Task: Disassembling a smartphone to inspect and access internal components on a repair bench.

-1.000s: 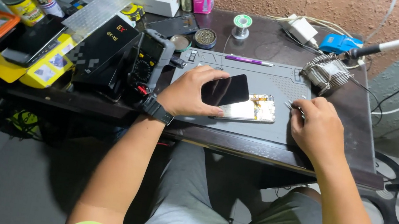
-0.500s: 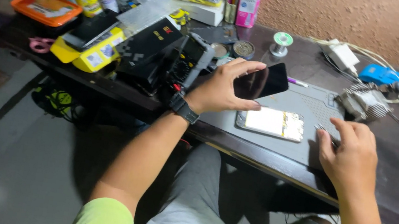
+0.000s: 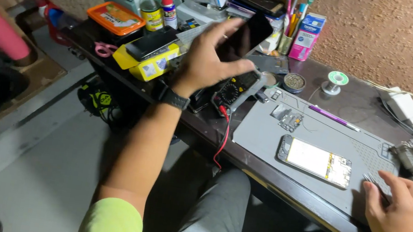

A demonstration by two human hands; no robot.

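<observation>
Crowded along its back edge with bottles and boxes, the desk [image 3: 329,105] is risky ground: a black phone screen [image 3: 245,35] is pinched loosely in the raised left hand [image 3: 205,58] above the left end and could be dropped, while the right hand [image 3: 404,222], fingers loosely spread, is rested at the grey mat's [image 3: 265,128] front right corner.

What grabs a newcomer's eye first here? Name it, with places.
The left hand holds a black phone screen up over the cluttered left end of the desk. On the grey mat lies an opened phone, its insides showing. The right hand rests at the mat's right edge.
</observation>
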